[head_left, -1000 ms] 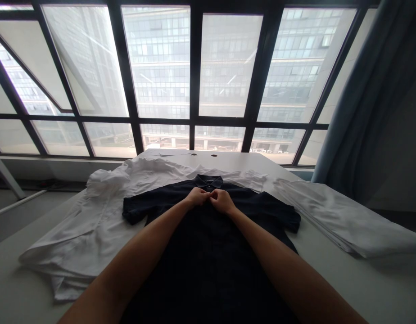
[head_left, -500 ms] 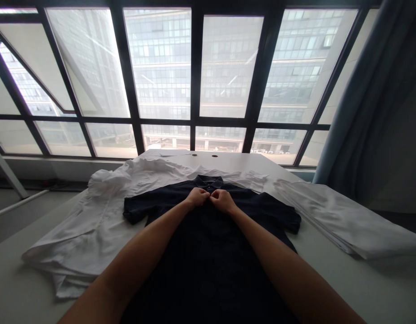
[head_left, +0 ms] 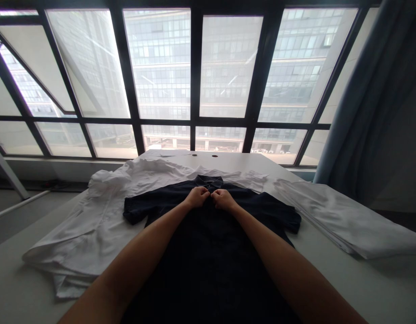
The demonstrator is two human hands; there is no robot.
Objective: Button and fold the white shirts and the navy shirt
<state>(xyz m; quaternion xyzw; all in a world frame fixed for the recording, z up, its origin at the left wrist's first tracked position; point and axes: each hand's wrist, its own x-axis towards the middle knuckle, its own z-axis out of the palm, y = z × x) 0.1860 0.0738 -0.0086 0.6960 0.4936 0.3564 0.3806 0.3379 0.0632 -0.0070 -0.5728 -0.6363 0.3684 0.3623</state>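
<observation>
A dark navy short-sleeved shirt (head_left: 208, 252) lies spread front side up, its collar (head_left: 209, 181) pointing away from me. Just below the collar, my left hand (head_left: 197, 197) pinches the front edge of the shirt. My right hand (head_left: 223, 199) is closed on the shirt's front close beside it, fingertips almost meeting those of the left. Whatever small part sits between the fingertips, perhaps a button, is too small to make out. Both forearms reach over the shirt's body.
White crumpled garments (head_left: 103, 216) lie left of and behind the shirt. A folded white cloth (head_left: 346, 216) rests on the right of the white table (head_left: 329, 279). Beyond stand large windows, with a grey-blue curtain (head_left: 359, 112) at right and a white metal frame (head_left: 8, 171) at left.
My right hand has shifted slightly to the right, widening the small gap between the fingertips. The left hand and the shirt stay nearly in place.
</observation>
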